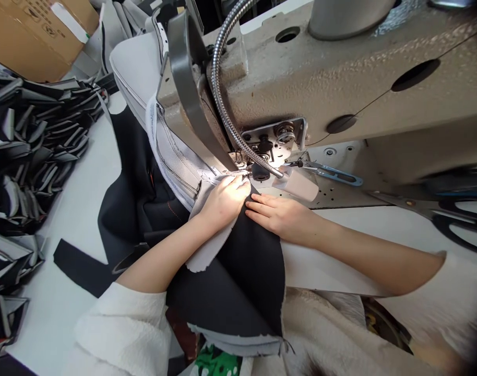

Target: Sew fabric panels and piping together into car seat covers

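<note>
At the sewing machine (340,89), the left hand (226,201) curls on grey cloth (207,256), its grip hard to tell, while the right hand (281,214) lies flat, unclenched, on black cloth (254,271).

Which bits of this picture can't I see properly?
All in the head view:
- Needle: lost among small, brightly lit parts of the sewing machine.
- Black cloth: partly covered by the grey strip and left hand.
- Right hand: its thumb is out of sight, seemingly under the hand.
- Scissors: handles cut off by the right edge.
- Cardboard box: cut off by the picture's edges; its printing is too small to read.
</note>
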A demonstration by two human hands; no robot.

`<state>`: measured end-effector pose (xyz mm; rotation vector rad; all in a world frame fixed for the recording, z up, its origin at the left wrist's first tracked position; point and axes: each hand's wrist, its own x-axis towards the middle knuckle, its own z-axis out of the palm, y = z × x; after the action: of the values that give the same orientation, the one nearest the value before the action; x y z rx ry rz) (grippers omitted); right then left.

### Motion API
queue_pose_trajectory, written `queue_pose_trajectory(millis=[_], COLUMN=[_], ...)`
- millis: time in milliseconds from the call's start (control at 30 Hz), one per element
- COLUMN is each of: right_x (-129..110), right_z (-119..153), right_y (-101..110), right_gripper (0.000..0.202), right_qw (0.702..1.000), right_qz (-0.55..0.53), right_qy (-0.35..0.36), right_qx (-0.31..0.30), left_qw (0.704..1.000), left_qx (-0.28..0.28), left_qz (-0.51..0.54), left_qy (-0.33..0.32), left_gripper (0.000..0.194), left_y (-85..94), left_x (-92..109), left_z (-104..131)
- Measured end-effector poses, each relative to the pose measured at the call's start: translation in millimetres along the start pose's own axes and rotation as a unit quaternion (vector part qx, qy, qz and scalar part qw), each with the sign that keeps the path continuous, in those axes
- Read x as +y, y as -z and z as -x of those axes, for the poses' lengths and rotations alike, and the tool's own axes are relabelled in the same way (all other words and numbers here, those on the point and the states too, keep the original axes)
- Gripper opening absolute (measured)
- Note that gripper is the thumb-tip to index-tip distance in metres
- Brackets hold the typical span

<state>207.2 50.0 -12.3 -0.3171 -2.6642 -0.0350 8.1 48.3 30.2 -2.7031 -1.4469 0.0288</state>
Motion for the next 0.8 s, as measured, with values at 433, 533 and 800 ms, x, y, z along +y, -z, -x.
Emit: queue_pose_trajectory(millis=[433,533,800], right_x=[6.3,7.9,9.2], right_z=[-2.6,-3.3,-3.6], right_y=[4.8,5.7,4.3], right_gripper=[0.034,0.035,0.035], right_qw=[1.0,0.999,0.999], right_qz=[-0.014,-0.034,-0.038], right_qy=[-0.001,0.001,-0.009], right_qx=[-0.017,-0.03,-0.025], left_qw=[0.999,1.0,0.999], left_qx=[-0.025,-0.021,-0.021], left_qz=[0.0,-0.001,-0.029], left_qy=[0.026,0.018,0.009], left_gripper=[0.018,0.019,0.022], left_y=[-0.3,-3.1,1.8], left_x=[3.2,1.8,2.5], left_z=[-5.5,-5.6,-7.8])
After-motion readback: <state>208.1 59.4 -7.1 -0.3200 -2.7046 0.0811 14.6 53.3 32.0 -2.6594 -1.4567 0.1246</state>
